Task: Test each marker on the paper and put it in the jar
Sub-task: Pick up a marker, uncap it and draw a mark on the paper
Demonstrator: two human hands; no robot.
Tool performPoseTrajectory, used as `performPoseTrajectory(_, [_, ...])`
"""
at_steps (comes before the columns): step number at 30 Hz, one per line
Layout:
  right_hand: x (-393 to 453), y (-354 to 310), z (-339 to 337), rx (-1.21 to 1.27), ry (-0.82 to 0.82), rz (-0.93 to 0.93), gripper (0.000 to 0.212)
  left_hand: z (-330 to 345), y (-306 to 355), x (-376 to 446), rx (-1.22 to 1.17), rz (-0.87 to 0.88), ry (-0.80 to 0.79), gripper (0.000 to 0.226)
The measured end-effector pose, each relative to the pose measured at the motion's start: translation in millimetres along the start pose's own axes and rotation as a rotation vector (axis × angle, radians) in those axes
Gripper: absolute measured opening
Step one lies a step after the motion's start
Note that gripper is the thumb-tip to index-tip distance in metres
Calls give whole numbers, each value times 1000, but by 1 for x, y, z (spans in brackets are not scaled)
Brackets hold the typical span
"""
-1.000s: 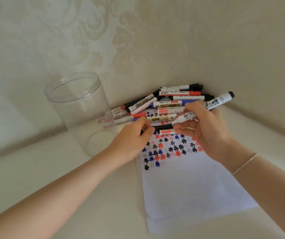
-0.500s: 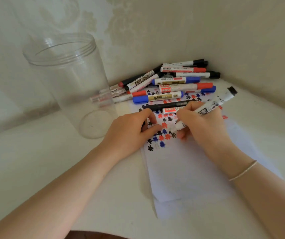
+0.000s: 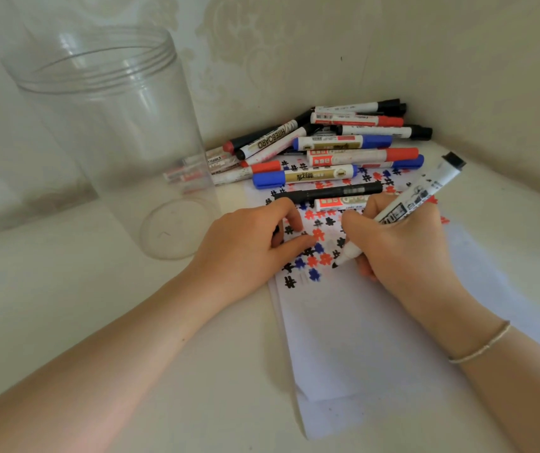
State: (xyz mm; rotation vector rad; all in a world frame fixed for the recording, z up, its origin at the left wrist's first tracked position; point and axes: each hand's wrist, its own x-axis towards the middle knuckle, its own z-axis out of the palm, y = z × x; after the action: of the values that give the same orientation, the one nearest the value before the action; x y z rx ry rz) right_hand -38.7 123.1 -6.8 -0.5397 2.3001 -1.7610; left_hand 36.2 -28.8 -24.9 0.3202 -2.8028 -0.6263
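Marker point(image 3: 406, 209) lower, in right hand point(image 3: 402, 253)

Two cream damask-patterned walls point(image 3: 262, 44) meeting in a corner at 1 o'clock; soft daylight falling across off-white tabletop point(image 3: 49, 305).

Jar point(image 3: 105, 138) standing left of paper point(image 3: 376, 322); marker pile point(image 3: 334, 148) lying behind paper, in the wall corner; both hands resting on paper, right hand point(image 3: 402, 250) holding marker point(image 3: 402, 210) tip-down.
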Motion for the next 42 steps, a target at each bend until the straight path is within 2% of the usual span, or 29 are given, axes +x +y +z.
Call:
performPoseTrajectory(4, [-4, -1, 2, -16, -75, -40, 29, -1, 1, 0, -3, -1, -10, 22])
performPoseTrajectory(11, [-1, 1, 3, -47, -100, -27, 26, -1, 0, 0, -4, -12, -10, 21])
performPoseTrajectory(17, [0, 4, 6, -89, -26, -67, 26, -1, 0, 0, -4, -10, -16, 20])
performPoseTrajectory(23, [0, 3, 3, -55, -123, -21, 24, -1, 1, 0, -13, -12, -13, 21])
performPoseTrajectory(30, [-1, 6, 6, -80, -52, -109, 28, -1, 0, 0, -9, -15, -15, 23])
performPoseTrajectory(37, [4, 7, 0, 22, 17, 8, 21, 1, -1, -1, -30, -8, 9, 23])
performPoseTrajectory(42, [3, 9, 4, -44, 29, -64, 30, 1, -1, -1, -23, -11, 8, 22])
